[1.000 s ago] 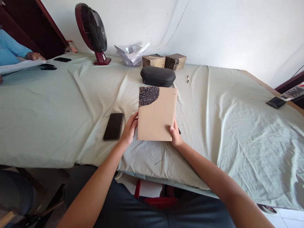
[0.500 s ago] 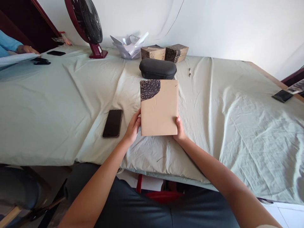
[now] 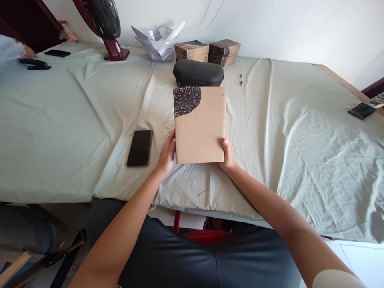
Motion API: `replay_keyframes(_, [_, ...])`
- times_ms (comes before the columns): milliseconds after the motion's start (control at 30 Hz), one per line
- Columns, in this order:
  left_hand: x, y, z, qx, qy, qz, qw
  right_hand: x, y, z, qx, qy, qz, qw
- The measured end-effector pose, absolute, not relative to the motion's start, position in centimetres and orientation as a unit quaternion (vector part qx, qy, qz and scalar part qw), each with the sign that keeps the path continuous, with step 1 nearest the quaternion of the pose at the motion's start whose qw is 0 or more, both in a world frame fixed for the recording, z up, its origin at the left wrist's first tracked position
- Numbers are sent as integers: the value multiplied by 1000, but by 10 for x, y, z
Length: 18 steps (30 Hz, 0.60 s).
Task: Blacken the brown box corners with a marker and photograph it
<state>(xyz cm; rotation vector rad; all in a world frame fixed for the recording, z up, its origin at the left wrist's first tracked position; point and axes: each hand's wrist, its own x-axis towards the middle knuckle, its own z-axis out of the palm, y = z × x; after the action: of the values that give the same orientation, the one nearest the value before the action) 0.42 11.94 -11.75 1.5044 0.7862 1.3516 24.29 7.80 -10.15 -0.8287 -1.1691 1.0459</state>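
The tan box (image 3: 200, 134) is scribbled black at its eleven o'clock corner. Pale green is shown by the cloth (image 3: 69, 140), black by the case (image 3: 198, 72) at twelve, maroon by the fan base (image 3: 114, 50) at ten.

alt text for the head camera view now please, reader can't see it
A person's left hand and right hand hold a tan box by its sides, black scribble in its top left corner. On the cloth-covered table, a phone lies to the left; beyond are a black case, two patterned boxes, a bin and a fan.
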Motion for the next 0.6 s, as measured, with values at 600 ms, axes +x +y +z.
replay_keyframes(600, [8,133,-136,605,306,561,474,244,83,-101,-396,-522,447,608])
